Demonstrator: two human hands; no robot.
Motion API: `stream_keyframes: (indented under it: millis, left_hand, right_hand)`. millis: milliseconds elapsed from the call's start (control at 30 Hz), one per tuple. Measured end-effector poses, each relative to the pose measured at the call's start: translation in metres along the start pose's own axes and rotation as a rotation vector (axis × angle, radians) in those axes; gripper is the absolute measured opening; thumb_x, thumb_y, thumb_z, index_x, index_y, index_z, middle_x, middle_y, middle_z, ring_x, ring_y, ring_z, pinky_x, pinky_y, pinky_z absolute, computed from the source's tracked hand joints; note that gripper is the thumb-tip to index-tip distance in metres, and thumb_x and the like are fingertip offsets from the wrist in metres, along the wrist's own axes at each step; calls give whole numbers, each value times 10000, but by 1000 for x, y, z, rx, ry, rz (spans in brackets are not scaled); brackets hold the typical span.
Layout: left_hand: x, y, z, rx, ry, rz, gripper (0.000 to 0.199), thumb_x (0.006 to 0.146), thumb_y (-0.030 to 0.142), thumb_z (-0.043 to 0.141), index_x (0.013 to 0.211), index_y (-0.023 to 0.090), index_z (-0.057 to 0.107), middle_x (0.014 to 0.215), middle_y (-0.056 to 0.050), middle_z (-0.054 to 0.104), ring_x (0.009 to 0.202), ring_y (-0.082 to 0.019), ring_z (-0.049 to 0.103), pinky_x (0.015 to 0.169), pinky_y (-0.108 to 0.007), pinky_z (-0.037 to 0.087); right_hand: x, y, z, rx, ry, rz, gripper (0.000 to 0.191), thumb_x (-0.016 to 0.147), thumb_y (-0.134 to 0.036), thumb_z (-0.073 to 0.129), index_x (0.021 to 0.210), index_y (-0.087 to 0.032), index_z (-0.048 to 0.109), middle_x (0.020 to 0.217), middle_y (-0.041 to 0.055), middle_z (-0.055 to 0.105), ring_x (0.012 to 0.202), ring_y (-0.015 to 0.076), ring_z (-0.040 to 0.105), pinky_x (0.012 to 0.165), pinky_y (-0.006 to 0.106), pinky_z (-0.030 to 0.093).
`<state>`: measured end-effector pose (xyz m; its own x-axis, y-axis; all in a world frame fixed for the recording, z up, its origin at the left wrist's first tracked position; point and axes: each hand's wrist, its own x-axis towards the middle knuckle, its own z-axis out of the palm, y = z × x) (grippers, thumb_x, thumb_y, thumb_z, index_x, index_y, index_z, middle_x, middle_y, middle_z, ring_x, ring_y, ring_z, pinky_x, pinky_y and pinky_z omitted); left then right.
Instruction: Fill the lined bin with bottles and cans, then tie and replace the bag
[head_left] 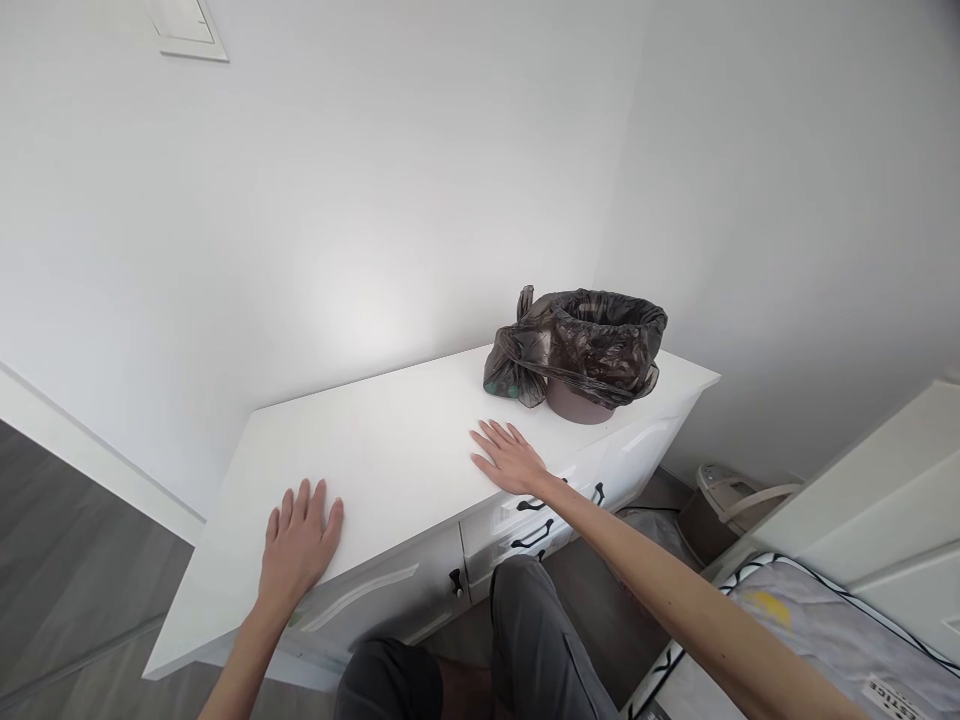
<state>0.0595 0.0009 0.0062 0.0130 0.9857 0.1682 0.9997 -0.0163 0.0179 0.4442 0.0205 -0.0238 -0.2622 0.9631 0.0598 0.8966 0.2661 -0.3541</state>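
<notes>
My left hand (300, 537) lies flat on the left part of a white cabinet top (375, 440), fingers stretched out. Farther right, near the front edge, my right hand (508, 458) rests palm down with its fingers spread. Neither hand holds anything. Just beyond the right hand, apart from it, stands a brownish trash bin (576, 404) lined with a black plastic bag (611, 350). The liner is folded over the rim. A knotted black bag bundle (516, 365) sits against the bin's left side; its contents are mostly hidden.
Black handles (532, 535) stick out from the cabinet's front drawers. A wall stands behind the cabinet and another on the right. At lower right are a mattress (825, 620) and a beige and brown appliance (724, 510) on the floor. My knees are close to the cabinet front.
</notes>
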Motion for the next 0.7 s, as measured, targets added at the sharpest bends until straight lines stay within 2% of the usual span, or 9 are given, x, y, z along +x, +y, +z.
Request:
stream_keyframes:
  millis: [133,233,300,400,467,600,700]
  left_hand:
    - [0,0,-2,18,18,0,761,965,529,196,1550,100,428,1660,-136,334,1547,-360,265,1247,-540,236]
    - [0,0,-3,17,16,5,759,967,526,204,1546,93,435,1655,-142,340,1545,-363,271,1240,-543,255]
    - [-1,-1,-3,16,24,12,750,971,522,215,1543,92,440,1651,-146,346,1541,-365,279,1230,-555,271]
    - [-1,-3,-2,24,56,20,719,975,500,252,1531,96,461,1637,-148,373,1529,-366,306,1226,-562,278]
    - [-2,-4,-2,33,67,22,700,977,484,269,1525,99,472,1632,-147,383,1527,-365,312,1227,-556,280]
    - [-2,-5,-5,36,39,26,703,987,488,258,1543,103,448,1645,-146,359,1540,-364,283,1224,-559,285]
    - [-3,-6,-6,20,19,28,700,998,494,251,1551,107,437,1649,-147,349,1542,-370,278,1229,-562,277]
  right_hand:
    - [0,-4,-7,9,37,-7,714,1040,-566,139,1620,-188,313,1719,51,160,1597,238,73,1290,470,16]
    - [9,0,-21,-3,225,43,639,1012,-413,298,1583,-139,380,1696,96,240,1592,296,70,1284,527,37]
    - [22,7,-36,-10,377,115,643,966,-320,370,1578,-123,372,1678,129,267,1582,330,81,1272,566,51]
    - [48,20,-57,-11,515,267,646,924,-271,413,1550,-111,404,1631,192,299,1541,378,182,1243,589,120]
    - [66,27,-67,11,517,378,640,909,-283,447,1527,-121,444,1567,221,356,1489,404,281,1215,582,188]
    - [96,31,-75,84,414,528,639,905,-294,490,1533,-181,467,1404,232,525,1371,410,449,1152,550,295]
    - [110,29,-73,87,381,573,603,918,-278,475,1503,-135,502,1324,244,600,1311,390,518,1134,526,320]
